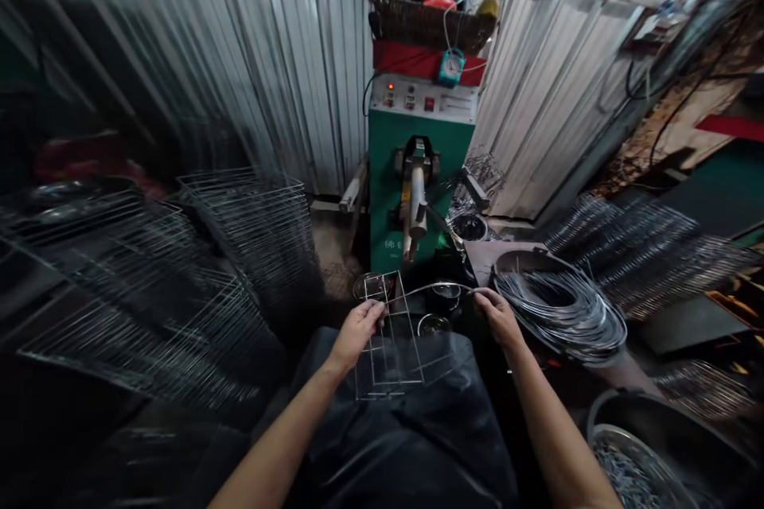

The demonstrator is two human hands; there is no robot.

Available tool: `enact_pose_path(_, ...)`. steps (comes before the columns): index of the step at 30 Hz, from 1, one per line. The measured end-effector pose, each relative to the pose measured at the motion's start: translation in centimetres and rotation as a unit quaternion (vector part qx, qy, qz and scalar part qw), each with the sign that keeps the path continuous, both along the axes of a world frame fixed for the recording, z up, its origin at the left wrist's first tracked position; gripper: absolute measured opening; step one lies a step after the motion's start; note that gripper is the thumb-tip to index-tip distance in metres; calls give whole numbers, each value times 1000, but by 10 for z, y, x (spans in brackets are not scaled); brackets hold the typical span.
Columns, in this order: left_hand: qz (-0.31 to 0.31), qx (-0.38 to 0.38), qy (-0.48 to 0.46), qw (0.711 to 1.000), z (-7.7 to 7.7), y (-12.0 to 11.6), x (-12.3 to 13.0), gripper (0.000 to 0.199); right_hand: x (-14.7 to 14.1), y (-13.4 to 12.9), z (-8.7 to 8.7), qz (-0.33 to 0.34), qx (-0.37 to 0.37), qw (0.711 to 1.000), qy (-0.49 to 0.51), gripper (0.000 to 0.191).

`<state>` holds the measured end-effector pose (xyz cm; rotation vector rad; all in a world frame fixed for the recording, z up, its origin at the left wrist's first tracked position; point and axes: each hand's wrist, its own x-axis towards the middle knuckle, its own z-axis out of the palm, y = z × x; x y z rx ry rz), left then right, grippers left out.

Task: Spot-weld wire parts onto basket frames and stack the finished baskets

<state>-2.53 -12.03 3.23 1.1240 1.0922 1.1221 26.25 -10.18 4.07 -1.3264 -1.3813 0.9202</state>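
Observation:
My left hand (358, 332) grips the top edge of a rectangular wire frame (389, 344), which stands upright over my lap. My right hand (498, 316) pinches a thin silver wire (430, 287), and the wire arcs across to the frame's upper corner. Behind my right hand, a large coil of silver wire (561, 314) lies on a round dark stand. A black apron (394, 433) covers my lap below the frame.
A green bench welding machine (418, 191) with a control panel stands straight ahead against a corrugated metal wall (310, 79). Stacks of wire racks (251, 238) rise on the left, more (645, 246) lie on the right, and a metal basin of small parts (633, 461) sits at lower right.

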Motion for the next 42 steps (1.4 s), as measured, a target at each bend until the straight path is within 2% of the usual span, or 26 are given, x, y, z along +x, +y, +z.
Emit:
enact_pose_path(3,-17,16,45,999,-2,-3,1,34,-17,4,16,113,-9,988,-108,28)
enact_pose_path(7,-34,31,88,995,-2,-9,6,31,-49,12,35,251,-15,945,-208,24)
enact_pose_path(10,-32,21,94,995,-4,-11,6,30,-64,18,34,318,-32,917,-237,22)
enact_pose_path(12,-27,9,91,996,-4,-12,3,29,-70,17,30,334,-20,912,-239,20)
enact_pose_path(18,-37,-34,67,996,3,-16,-5,25,-83,-3,17,289,67,913,-281,18)
enact_pose_path(22,-50,-62,65,995,4,-18,-8,24,-77,-11,5,244,103,910,-318,19)
enact_pose_path(25,-41,-76,57,995,1,-20,-7,27,-63,-7,-5,217,97,930,-279,21)
enact_pose_path(29,1,-39,41,998,-6,-27,-4,30,-48,5,-11,162,66,968,-179,21)
enact_pose_path(35,91,-14,17,996,-13,-48,3,71,-47,23,-8,53,66,985,-151,21)
enact_pose_path(38,128,-17,-1,992,-17,-58,4,78,-61,23,-6,90,82,975,-184,20)
enact_pose_path(42,160,-32,-35,986,-20,-64,0,53,-86,15,2,152,135,944,-261,17)
